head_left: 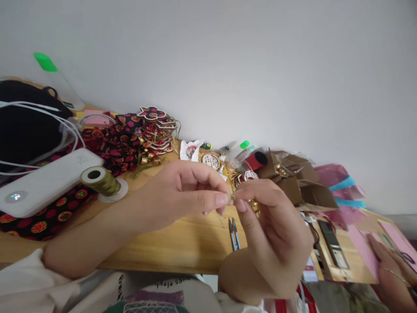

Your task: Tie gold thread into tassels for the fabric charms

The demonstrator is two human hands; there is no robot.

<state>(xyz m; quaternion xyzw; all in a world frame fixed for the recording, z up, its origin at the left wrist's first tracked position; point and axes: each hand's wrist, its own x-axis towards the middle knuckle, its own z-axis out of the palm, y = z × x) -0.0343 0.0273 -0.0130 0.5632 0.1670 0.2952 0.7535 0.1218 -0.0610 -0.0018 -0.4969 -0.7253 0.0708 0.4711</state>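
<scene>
My left hand [192, 195] and my right hand [273, 221] meet above the wooden table, both closed in a pinch. Between the fingertips shows a small gold-coloured piece [232, 197], too tiny and blurred to name surely; the right thumb and index finger grip it. What the left fingertips hold is mostly hidden. A thin strand or pin-like piece [220, 219] sticks out below the left fingers. Several gold bells [254, 205] show just behind the right fingers. Blue-handled thread snips [233, 234] lie on the table below the hands.
Left of my arm are an olive thread spool [103, 181], a white power bank [50, 182] and patterned cloth [120, 145]. A stack of ornaments [158, 130] stands near the wall. Cardboard boxes [309, 193] sit at right, beyond them another person's hand [384, 256].
</scene>
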